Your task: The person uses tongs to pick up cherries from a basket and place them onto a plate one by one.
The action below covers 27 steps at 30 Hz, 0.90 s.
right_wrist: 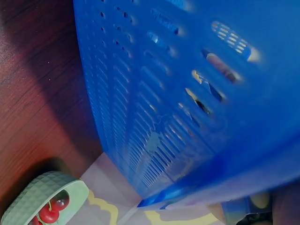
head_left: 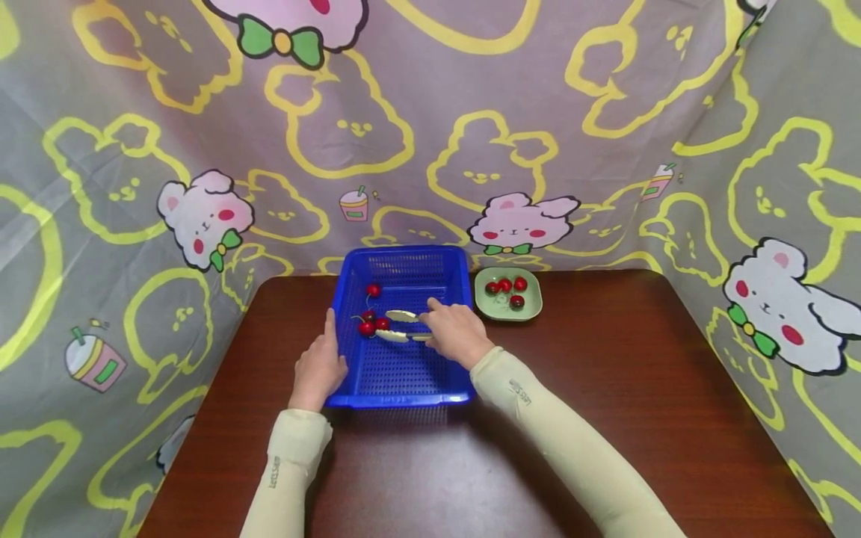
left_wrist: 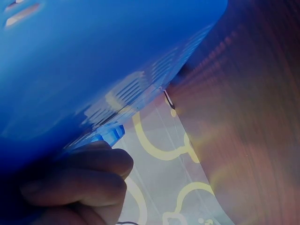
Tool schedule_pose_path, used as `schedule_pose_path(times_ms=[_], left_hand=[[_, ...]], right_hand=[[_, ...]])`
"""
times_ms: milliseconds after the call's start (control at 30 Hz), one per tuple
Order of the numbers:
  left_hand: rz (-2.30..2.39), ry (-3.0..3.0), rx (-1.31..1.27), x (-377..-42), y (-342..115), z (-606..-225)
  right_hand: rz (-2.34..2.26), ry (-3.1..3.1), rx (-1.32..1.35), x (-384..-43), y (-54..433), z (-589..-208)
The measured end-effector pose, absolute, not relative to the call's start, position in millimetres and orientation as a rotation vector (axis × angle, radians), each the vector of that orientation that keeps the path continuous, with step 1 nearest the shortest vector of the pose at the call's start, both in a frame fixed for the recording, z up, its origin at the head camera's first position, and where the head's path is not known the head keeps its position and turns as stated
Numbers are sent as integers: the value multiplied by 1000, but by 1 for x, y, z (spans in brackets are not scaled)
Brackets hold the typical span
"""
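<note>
A blue plastic basket (head_left: 397, 401) with slotted walls stands on the table. My left hand (head_left: 319, 370) grips its left rim, the index finger lying along the edge; curled fingers (left_wrist: 89, 183) show under the rim in the left wrist view. Inside the basket's right side, my right hand (head_left: 457, 333) holds a pair of tongs with pale yellow tips (head_left: 402, 317). The tips are spread and point left, close to a cluster of red cherries (head_left: 367, 328). Another cherry (head_left: 373, 290) lies farther back in the basket. In the right wrist view, the basket wall (right_wrist: 159, 93) hides most of the tongs.
Right of the basket, a pale green dish (head_left: 498, 314) holds several cherries (head_left: 516, 302); it also appears in the right wrist view, its faceted side (right_wrist: 33, 194) showing. The dark brown table (head_left: 605, 388) meets a patterned cloth (head_left: 417, 202) at the back and sides.
</note>
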<state>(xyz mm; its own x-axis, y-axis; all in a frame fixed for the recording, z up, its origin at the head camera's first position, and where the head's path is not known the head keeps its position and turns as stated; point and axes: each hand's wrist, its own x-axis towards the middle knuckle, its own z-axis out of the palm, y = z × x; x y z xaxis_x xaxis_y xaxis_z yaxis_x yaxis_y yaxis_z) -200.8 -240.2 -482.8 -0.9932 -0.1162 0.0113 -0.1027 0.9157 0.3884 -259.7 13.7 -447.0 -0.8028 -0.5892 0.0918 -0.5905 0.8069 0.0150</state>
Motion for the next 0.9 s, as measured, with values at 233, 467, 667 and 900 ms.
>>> schedule_pose_path(times_ms=[233, 467, 667, 900], left_hand=[[-618, -3038, 164, -200, -239, -481], [-624, -3035, 172, -201, -238, -482], [-614, -3040, 178, -202, -239, -482], [-616, -3042, 181, -201, -239, -484]], right_hand=[[9, -2891, 953, -262, 12, -451], [6, -2889, 951, -262, 12, -452], [3, -2902, 947, -260, 13, -450], [60, -2889, 938, -255, 18, -446]])
